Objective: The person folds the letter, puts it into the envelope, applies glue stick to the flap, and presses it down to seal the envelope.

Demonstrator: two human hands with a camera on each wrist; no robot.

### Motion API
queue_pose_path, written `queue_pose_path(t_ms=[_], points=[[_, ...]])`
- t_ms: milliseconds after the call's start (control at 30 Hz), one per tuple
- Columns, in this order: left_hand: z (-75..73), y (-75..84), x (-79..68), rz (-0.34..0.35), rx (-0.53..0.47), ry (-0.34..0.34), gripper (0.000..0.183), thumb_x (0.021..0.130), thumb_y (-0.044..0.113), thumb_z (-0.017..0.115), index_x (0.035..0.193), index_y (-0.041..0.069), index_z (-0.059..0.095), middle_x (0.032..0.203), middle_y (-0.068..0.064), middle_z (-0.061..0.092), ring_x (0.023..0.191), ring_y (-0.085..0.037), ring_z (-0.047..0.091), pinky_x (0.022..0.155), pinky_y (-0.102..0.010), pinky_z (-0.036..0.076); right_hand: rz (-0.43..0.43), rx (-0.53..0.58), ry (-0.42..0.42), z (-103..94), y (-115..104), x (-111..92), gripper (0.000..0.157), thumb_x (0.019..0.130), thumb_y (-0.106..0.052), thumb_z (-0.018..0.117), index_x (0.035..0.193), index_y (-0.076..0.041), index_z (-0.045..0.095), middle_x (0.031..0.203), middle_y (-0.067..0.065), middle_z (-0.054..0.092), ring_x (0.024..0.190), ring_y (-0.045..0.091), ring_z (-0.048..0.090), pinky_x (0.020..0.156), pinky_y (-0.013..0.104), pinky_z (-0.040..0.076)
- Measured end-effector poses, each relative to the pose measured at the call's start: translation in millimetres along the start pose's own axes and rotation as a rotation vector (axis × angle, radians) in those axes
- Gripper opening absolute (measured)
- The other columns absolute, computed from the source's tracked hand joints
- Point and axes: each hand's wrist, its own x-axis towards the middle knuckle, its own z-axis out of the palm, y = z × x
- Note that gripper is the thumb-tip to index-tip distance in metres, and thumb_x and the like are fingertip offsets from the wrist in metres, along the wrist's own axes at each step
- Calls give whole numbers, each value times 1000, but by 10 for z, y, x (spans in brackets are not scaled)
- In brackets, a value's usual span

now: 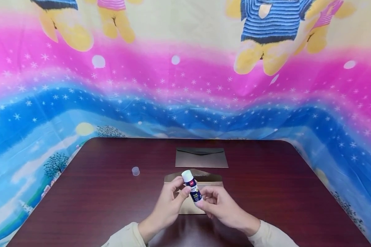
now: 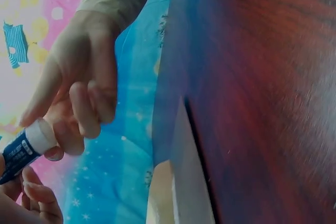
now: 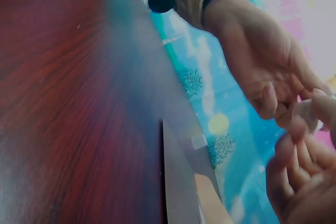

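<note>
Both hands hold a glue stick [image 1: 196, 195] above the table, tilted with its white top end up and to the left. My left hand [image 1: 165, 204] grips the upper part of its dark blue, labelled barrel. The right hand [image 1: 224, 207] pinches the white bottom end between thumb and fingers, which the left wrist view shows closely [image 2: 42, 135]. Beneath the hands lies a gold-brown envelope [image 1: 191, 208], its flap raised toward the far side and its middle partly covered by the hands. A small translucent cap [image 1: 135, 171] sits on the table to the left.
Behind the first envelope lies a second brown envelope [image 1: 201, 161], its flap folded down. Everything rests on a dark red-brown wooden table [image 1: 96, 206]. A colourful printed curtain [image 1: 185, 85] hangs around the table's back and sides.
</note>
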Motion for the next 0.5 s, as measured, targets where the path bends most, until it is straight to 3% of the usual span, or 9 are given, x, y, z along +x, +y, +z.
queue_pose_path(t_ms=[133, 367, 500], points=[[35, -8, -11, -23, -4, 50, 24, 101, 9, 58, 116, -7, 68, 108, -23, 65, 90, -3, 59, 77, -22, 53, 34, -55, 97, 38, 3, 24, 23, 89, -5, 74, 95, 7, 55, 76, -6, 60, 55, 0, 51, 48, 19, 43], [46, 14, 7, -86, -16, 184, 16, 92, 6, 70, 105, -2, 73, 91, -18, 69, 73, -2, 60, 61, -19, 49, 15, 67, 62, 5, 44, 30, 26, 103, -7, 53, 121, 13, 51, 92, -7, 71, 57, 4, 62, 48, 27, 53], [12, -1, 3, -105, 17, 178, 14, 92, 10, 71, 103, 3, 76, 92, -16, 70, 71, -3, 60, 57, -19, 46, 24, 87, 123, -46, 69, 23, 32, 106, -9, 50, 128, 15, 53, 90, -10, 69, 57, 1, 58, 50, 23, 51]])
